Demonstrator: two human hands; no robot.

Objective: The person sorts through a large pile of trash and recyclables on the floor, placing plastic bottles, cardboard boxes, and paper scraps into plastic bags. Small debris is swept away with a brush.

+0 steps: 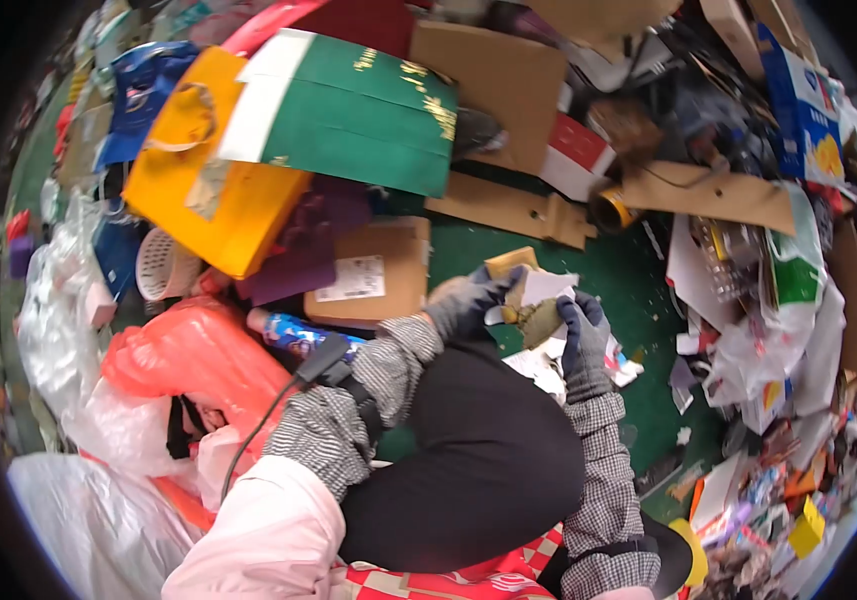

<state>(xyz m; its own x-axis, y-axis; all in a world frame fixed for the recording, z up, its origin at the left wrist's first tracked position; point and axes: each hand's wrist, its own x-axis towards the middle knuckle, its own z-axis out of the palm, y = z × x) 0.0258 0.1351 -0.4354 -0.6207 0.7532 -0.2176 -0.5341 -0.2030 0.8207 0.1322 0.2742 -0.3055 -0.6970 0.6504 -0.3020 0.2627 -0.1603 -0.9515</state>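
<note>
Both my hands wear dark grey gloves and patterned sleeve covers. My left hand [470, 302] reaches in from the left, its fingers closed at the edge of a crumpled olive-green piece [540, 323] that I cannot identify. On the other side my right hand [584, 335] pinches the same piece between thumb and fingers. White paper scraps [550, 287] lie against and behind it. A tan cardboard scrap [510, 262] sits just beyond my left fingertips. More torn white paper [536, 372] is below, beside my black-trousered knee.
A green box [358, 115] and a yellow box [213, 170] are piled at upper left. A brown carton [378, 270] stands left of my hands, near a blue can [303, 332] and a red plastic bag [193, 350]. Mixed waste [768, 470] is heaped at right.
</note>
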